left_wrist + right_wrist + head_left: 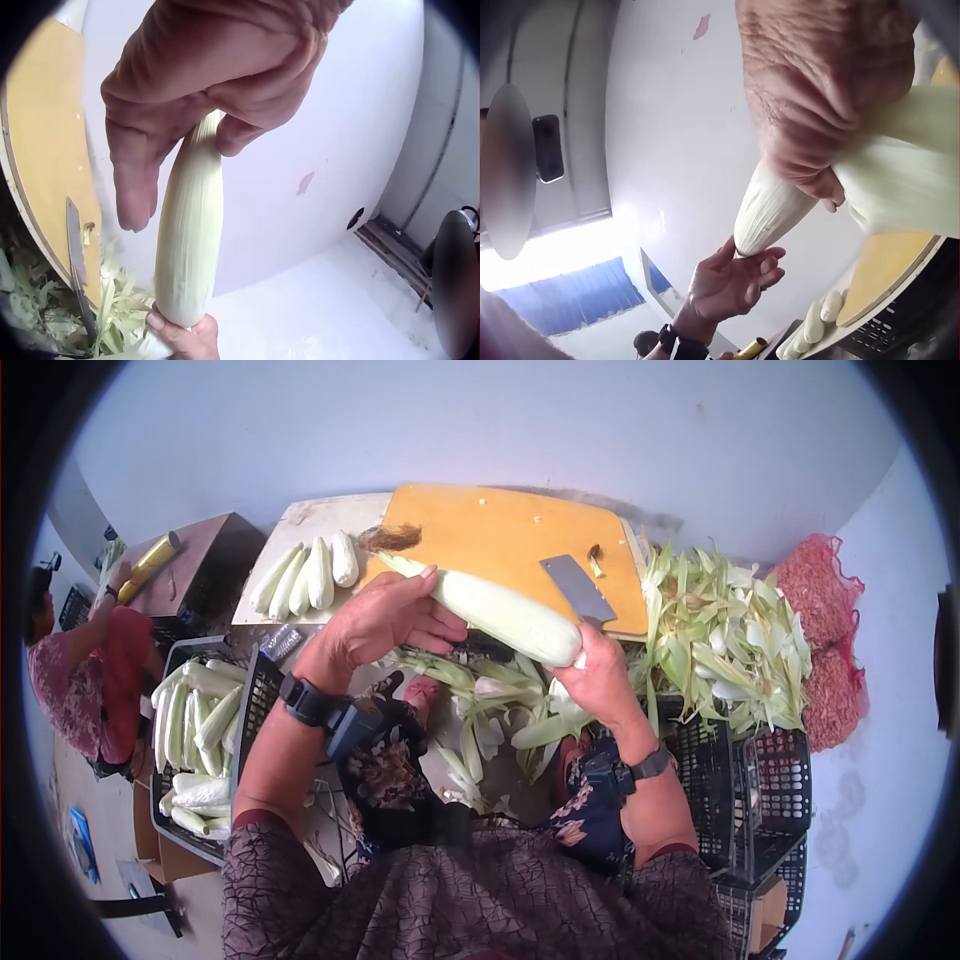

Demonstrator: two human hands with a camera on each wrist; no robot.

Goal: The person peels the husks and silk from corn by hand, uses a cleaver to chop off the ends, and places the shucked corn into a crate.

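An ear of corn [510,615] in pale green husk lies slantwise between the two hands, over the front edge of the yellow board [480,525]. My right hand [600,670] grips its thick stalk end. A loose pale husk leaf [904,176] hangs blurred beside that hand in the right wrist view. At the narrow tip is my left hand [390,615], its thumb along the tip and its fingers extended and spread. The left wrist view shows the corn's tip [201,139] between thumb and fingers. A cleaver [578,588] rests on the board's right side.
Several husked ears [300,578] lie left of the board, near brown corn silk [390,538]. A black crate [255,710] of corn stands at left. Husks [725,640] heap over crates at right, by red mesh sacks [835,690]. Another person [90,670] sits far left.
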